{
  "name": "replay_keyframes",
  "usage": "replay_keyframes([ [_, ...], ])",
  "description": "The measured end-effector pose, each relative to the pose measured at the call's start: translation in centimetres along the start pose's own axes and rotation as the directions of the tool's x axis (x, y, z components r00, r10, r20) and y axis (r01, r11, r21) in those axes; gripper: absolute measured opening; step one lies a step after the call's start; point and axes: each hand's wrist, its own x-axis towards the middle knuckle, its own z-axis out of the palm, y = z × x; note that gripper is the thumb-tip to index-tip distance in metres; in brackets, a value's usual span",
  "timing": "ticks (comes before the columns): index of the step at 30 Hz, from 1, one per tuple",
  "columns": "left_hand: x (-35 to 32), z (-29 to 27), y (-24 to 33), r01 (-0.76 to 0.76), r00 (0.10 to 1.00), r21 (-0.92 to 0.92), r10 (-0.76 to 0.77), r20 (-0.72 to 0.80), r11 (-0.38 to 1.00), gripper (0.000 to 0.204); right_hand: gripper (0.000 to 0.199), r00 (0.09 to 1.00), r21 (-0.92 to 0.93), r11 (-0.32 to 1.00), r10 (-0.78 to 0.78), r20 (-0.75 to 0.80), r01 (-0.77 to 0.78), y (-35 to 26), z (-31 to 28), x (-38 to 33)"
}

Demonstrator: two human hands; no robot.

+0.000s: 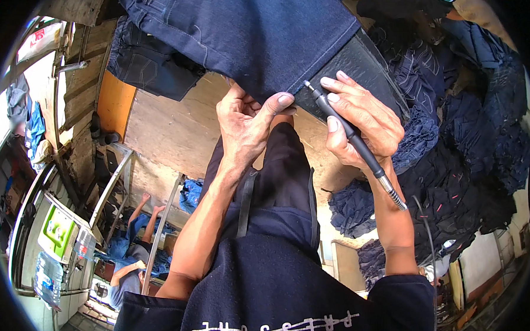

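Observation:
Dark blue denim jeans [259, 32] are drawn over a flat black board [364, 60], whose bare end sticks out beyond the hem. My left hand [243, 123] pinches the hem's near corner between thumb and fingers. Held like a pencil in my right hand [373, 120] is a slim black pen-shaped rotary grinder [350, 132] with a small metal tip and a spring at its rear end. The tip is right beside the hem's stitched edge; whether it touches the cloth I cannot tell.
Heaps of dark denim [447, 185] lie on the right. More dark jeans [154, 66] hang at the upper left. A thin grey hose [430, 244] runs down at the right. At the lower left another person [131, 278] is beside metal frame bars [161, 238].

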Motion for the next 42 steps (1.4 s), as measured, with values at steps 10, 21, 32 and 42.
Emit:
replay_keyframes([
  [10, 1.5, -0.6, -0.9, -0.034, 0.999, 0.067, 0.033, 0.009, 0.997, 0.033, 0.023, 0.998, -0.067, 0.998, 0.015, -0.056, -0.019, 1.4, 0.3, 0.3],
  [21, 1.1, -0.2, -0.1, -0.042, 0.992, 0.182, 0.062, -0.109, 0.982, 0.022, 0.025, 0.993, -0.079, 0.996, 0.024, -0.116, -0.033, 1.8, 0.2, 0.4],
  [32, 1.4, -0.9, -0.7, -0.13, 0.974, 0.409, 0.194, -0.118, 0.903, 0.024, 0.021, 0.993, -0.047, 0.998, 0.033, -0.115, -0.039, 1.2, 0.0, 0.2],
  [42, 1.2, -1.5, -0.5, -0.099, 0.989, 0.4, 0.134, -0.061, 0.911, 0.022, 0.022, 0.998, -0.031, 0.999, 0.042, -0.041, -0.044, 1.4, 0.1, 0.1],
])
